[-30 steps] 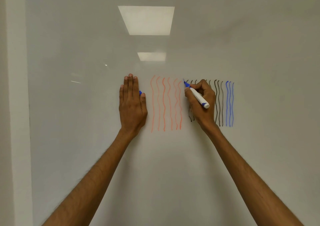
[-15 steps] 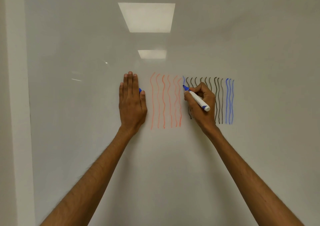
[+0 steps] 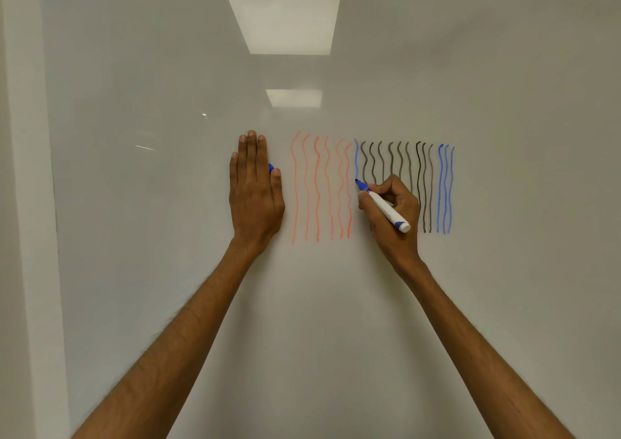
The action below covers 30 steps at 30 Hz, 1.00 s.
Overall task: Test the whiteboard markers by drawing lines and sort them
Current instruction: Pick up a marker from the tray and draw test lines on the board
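Note:
My right hand (image 3: pixel 395 233) grips a white marker with blue ends (image 3: pixel 386 208), its blue tip touching the whiteboard (image 3: pixel 329 321). A fresh wavy blue line (image 3: pixel 356 159) runs down from the top to that tip. It lies between several orange wavy lines (image 3: pixel 317 190) on its left and several black wavy lines (image 3: pixel 381 156) on its right. Three older blue lines (image 3: pixel 445 190) stand at the far right. My left hand (image 3: pixel 255 196) lies flat on the board with straight fingers; a blue cap (image 3: pixel 271 168) peeks out between forefinger and thumb.
The board's pale left border (image 3: pixel 30 203) runs vertically at the left. Two ceiling lights are reflected on the glossy board (image 3: pixel 284 23) above the lines. Bare board surface surrounds the drawn lines below and to both sides.
My right hand has moved down with the marker, and the new blue line has grown from a short mark at the top to about a third of its neighbours' length. The left hand stays put.

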{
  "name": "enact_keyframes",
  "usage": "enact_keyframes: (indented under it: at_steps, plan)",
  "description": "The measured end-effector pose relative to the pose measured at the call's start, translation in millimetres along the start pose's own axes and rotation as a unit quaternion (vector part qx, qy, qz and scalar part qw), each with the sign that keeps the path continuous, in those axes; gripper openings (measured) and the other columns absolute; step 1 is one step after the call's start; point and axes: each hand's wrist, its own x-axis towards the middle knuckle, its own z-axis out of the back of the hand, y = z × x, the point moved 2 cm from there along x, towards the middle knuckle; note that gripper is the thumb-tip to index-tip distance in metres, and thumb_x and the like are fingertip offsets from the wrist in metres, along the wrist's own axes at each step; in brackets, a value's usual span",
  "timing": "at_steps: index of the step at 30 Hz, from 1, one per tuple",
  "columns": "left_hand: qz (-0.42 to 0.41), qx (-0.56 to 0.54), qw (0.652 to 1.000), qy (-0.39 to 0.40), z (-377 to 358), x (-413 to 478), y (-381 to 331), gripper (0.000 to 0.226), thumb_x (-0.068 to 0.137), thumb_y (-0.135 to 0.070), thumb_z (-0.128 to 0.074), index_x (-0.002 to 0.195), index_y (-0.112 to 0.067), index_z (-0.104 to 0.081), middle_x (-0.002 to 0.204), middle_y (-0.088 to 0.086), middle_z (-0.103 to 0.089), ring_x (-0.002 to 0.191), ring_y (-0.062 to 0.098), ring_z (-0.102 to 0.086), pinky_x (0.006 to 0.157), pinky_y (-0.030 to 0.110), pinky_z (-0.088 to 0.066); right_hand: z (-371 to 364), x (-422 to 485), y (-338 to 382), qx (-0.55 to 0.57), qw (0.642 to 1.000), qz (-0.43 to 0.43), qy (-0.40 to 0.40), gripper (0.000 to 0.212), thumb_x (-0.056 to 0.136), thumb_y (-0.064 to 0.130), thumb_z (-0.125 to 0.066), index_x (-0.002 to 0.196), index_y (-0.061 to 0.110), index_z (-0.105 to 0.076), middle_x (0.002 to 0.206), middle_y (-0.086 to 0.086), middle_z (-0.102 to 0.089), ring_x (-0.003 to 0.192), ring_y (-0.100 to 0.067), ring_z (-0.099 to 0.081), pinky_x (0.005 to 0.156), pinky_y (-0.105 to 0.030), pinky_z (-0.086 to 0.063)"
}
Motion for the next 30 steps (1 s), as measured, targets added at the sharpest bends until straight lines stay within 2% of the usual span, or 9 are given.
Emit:
enact_keyframes:
  at_steps: [3, 7, 11, 16, 19, 23, 27, 30]
  plan:
    - [-0.002, 0.002, 1.0, 0.0, 0.3, -0.6, 0.2, 0.056, 0.106, -0.022, -0.03, 0.156, -0.002, -0.017, 0.165, 0.013, -0.015, 0.153, 0.022, -0.008, 0.126, 0.037, -0.006, 3.5, -6.5, -5.5, -0.006, 1.0, -0.005, 0.007, 0.023, 0.082, 0.004, -0.071, 0.074, 0.016, -0.053, 0.073, -0.011, -0.059, 0.066, -0.026, -0.057, 0.057, -0.025, -0.049]
    - [-0.002, -0.001, 1.0, 0.001, 0.3, -0.7, 0.3, 0.056, 0.106, -0.022, -0.03, 0.156, -0.002, -0.017, 0.165, 0.013, -0.014, 0.153, 0.022, -0.008, 0.126, 0.038, -0.007, 8.2, -14.3, -12.2, -0.011, 1.0, -0.016, 0.003, 0.019, 0.08, 0.008, -0.071, 0.073, 0.004, -0.054, 0.07, -0.01, -0.058, 0.059, -0.014, -0.055, 0.054, -0.018, -0.047]
    - [0.0, -0.004, 1.0, 0.003, 0.4, -2.6, 0.8, 0.056, 0.106, -0.021, -0.031, 0.156, -0.003, -0.017, 0.165, 0.013, -0.014, 0.153, 0.022, -0.008, 0.126, 0.038, -0.006, 12.3, -24.8, -16.4, -0.006, 1.0, -0.022, 0.004, 0.022, 0.077, 0.01, -0.068, 0.071, -0.004, -0.053, 0.067, -0.018, -0.056, 0.059, -0.03, -0.054, 0.052, -0.024, -0.046]
    - [0.001, -0.005, 1.0, 0.004, 1.6, -3.2, 0.1, 0.056, 0.106, -0.022, -0.03, 0.156, -0.002, -0.017, 0.164, 0.014, -0.015, 0.153, 0.023, -0.009, 0.126, 0.039, -0.007, 13.7, -34.7, -19.5, -0.008, 0.999, -0.033, 0.017, 0.024, 0.074, 0.011, -0.067, 0.069, -0.007, -0.052, 0.065, -0.017, -0.053, 0.059, -0.033, -0.052, 0.05, -0.025, -0.044]
    - [0.006, -0.001, 1.0, 0.009, 2.1, -12.2, 1.3, 0.056, 0.106, -0.022, -0.03, 0.156, -0.003, -0.017, 0.165, 0.013, -0.014, 0.153, 0.022, -0.008, 0.126, 0.041, -0.008, 15.6, -37.4, -21.6, -0.005, 0.999, -0.04, 0.017, 0.025, 0.074, 0.012, -0.068, 0.069, -0.007, -0.052, 0.064, -0.019, -0.054, 0.058, -0.036, -0.053, 0.048, -0.033, -0.046]
    - [0.004, 0.006, 1.0, 0.021, 4.4, -29.3, 4.4, 0.056, 0.106, -0.023, -0.028, 0.156, -0.004, -0.017, 0.165, 0.013, -0.014, 0.154, 0.023, -0.008, 0.125, 0.044, -0.009, 18.0, -44.8, -24.6, 0.006, 0.998, -0.059, 0.012, 0.027, 0.075, 0.016, -0.068, 0.07, -0.003, -0.05, 0.064, -0.022, -0.055, 0.056, -0.041, -0.054, 0.045, -0.03, -0.047]
    - [0.006, 0.007, 1.0, 0.024, 7.1, -38.4, 4.0, 0.055, 0.105, -0.022, -0.028, 0.156, -0.003, -0.018, 0.165, 0.013, -0.015, 0.153, 0.024, -0.009, 0.126, 0.042, -0.008, 17.3, -54.8, -27.9, -0.001, 0.997, -0.072, 0.019, 0.026, 0.074, 0.017, -0.068, 0.068, 0.003, -0.047, 0.063, -0.018, -0.053, 0.056, -0.045, -0.051, 0.044, -0.042, -0.047]
    - [0.011, 0.007, 1.0, 0.027, 8.5, -52.8, 4.7, 0.055, 0.105, -0.021, -0.029, 0.156, -0.003, -0.018, 0.165, 0.013, -0.015, 0.153, 0.023, -0.009, 0.125, 0.043, -0.008, 17.6, -59.6, -27.3, -0.01, 0.996, -0.082, 0.029, 0.025, 0.075, 0.014, -0.067, 0.071, -0.002, -0.049, 0.064, -0.02, -0.052, 0.056, -0.045, -0.051, 0.043, -0.046, -0.046]
